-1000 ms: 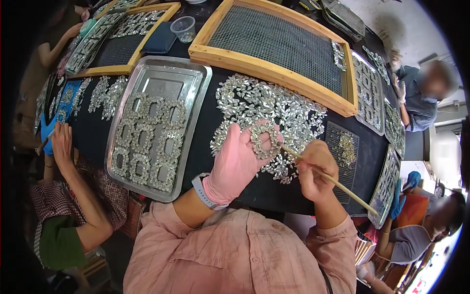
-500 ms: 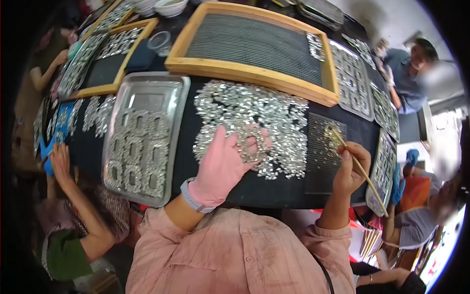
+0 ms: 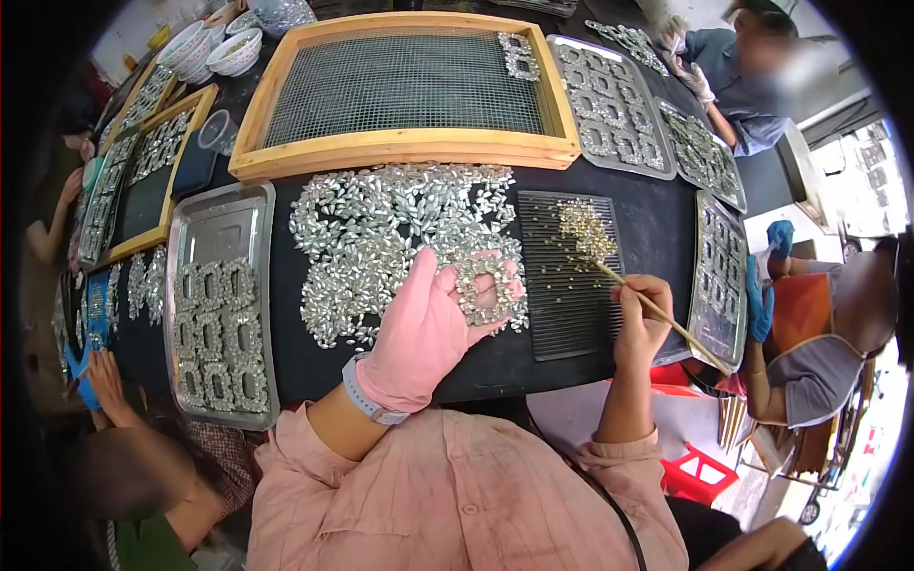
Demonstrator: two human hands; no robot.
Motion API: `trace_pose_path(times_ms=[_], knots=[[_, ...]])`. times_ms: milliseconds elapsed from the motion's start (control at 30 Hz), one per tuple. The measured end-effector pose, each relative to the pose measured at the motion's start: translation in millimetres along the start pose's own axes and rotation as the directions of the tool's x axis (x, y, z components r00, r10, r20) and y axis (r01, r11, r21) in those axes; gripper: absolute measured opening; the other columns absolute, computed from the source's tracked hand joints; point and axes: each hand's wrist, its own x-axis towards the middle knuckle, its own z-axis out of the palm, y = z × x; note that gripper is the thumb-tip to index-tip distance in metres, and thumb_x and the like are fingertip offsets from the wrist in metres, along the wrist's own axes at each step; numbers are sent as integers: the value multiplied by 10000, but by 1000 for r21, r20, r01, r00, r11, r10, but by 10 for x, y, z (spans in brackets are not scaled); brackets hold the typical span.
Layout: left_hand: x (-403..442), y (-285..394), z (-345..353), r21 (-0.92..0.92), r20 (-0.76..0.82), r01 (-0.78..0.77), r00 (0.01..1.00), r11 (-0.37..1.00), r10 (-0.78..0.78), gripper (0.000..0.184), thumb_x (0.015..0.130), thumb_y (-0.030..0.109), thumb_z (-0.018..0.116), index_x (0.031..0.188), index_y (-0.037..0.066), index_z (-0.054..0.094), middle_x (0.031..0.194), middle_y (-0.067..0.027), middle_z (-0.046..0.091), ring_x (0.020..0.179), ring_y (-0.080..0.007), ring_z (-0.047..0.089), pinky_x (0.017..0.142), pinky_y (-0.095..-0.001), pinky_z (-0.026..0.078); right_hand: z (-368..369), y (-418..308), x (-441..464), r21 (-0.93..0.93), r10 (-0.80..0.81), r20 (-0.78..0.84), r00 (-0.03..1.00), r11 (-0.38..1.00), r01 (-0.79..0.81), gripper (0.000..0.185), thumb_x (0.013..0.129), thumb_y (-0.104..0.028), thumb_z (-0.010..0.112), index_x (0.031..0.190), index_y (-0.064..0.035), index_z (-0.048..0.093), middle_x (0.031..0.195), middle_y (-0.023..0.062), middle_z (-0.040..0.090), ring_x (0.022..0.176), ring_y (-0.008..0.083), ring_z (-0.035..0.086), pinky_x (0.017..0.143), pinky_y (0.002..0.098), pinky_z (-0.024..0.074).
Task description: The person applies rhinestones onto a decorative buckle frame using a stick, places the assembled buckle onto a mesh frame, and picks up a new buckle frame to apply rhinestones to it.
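My left hand (image 3: 424, 333), in a pink glove, holds a crystal-covered rectangular frame (image 3: 485, 291) on its fingers, palm up. Beneath and beyond it spreads a pile of clear, leaf-shaped stones (image 3: 381, 228). Bare, my right hand (image 3: 644, 309) grips a thin wooden stick (image 3: 676, 328) between thumb and fingers. The stick's tip touches or hovers just over small gold pieces (image 3: 586, 228) on a ridged black board (image 3: 571, 319); which of the two I cannot tell.
A metal tray (image 3: 269, 333) of finished-looking frames lies left. Behind the stones is a wooden-framed mesh (image 3: 400, 152). More trays (image 3: 609, 105) stand right. Bowls (image 3: 234, 55) and a plastic cup (image 3: 217, 131) are at back left. Co-workers' gloved hands (image 3: 759, 297) show at both sides.
My right hand has moved the stick from the crystal frame to the gold pieces on the ridged board. My left hand still holds the frame. The camera view has shifted to the right.
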Motion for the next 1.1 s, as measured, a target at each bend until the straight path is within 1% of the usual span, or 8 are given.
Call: trace_pose_path(times_ms=[100,333,500,633,767,833,967,1100], knots=[[39,1,190,247,-318,49,948,968,33,630,1015,461,237,1324,-69,381,1340,-232,434,1268,-349,419,1108,-492,278,69,-125,146,-2,-82,57,995,997,82,118,872,60,565,969,2,532,926,109,591,806,140,579,732,253,481],[39,101,252,274,-378,38,923,961,71,638,1014,465,233,1333,-68,378,1337,-230,457,1269,-352,435,1086,-486,324,551,-521,534,41,-104,233,967,994,97,102,868,41,566,959,4,536,870,71,589,784,114,555,711,237,448],[-79,257,119,244,-357,21,932,970,69,637,1009,482,234,1333,-37,412,1163,-122,533,1131,-269,500,1021,-441,382,938,-479,768,64,-32,383,923,998,8,110,856,6,596,949,4,539,858,41,580,768,94,541,678,231,444],[-128,304,114,322,-393,-17,907,947,149,640,1010,483,214,1341,-29,407,1174,-125,528,1139,-272,501,1012,-441,392,1177,-122,837,-219,18,367,930,973,67,72,825,-12,597,889,6,569,777,46,604,741,99,559,662,256,451],[-145,281,157,358,-401,-24,899,934,177,636,1014,467,190,1353,-34,384,1270,-155,500,1154,-282,496,1012,-440,400,1134,50,863,-292,113,386,916,956,5,84,820,-27,608,889,12,579,788,53,610,742,113,569,663,267,459],[-129,258,171,332,-401,-50,896,942,189,627,1016,454,190,1352,-40,379,1304,-164,484,1151,-281,494,1017,-446,399,1157,59,852,-338,78,380,921,939,60,80,826,-23,611,889,16,581,796,56,615,752,120,579,672,269,466],[-162,213,71,309,-397,-62,898,949,188,583,1023,403,183,1337,-46,385,1245,-165,484,1090,-275,482,1016,-456,398,1198,188,894,-279,-17,298,954,955,104,68,844,-14,615,901,16,592,810,67,625,767,129,599,690,271,479],[-155,217,122,294,-414,-63,891,954,187,570,1024,389,178,1326,-42,397,1196,-147,497,1050,-254,481,1013,-441,396,1244,190,906,-356,-54,401,914,911,210,54,854,-18,612,903,5,608,812,77,627,756,123,602,689,270,482]])
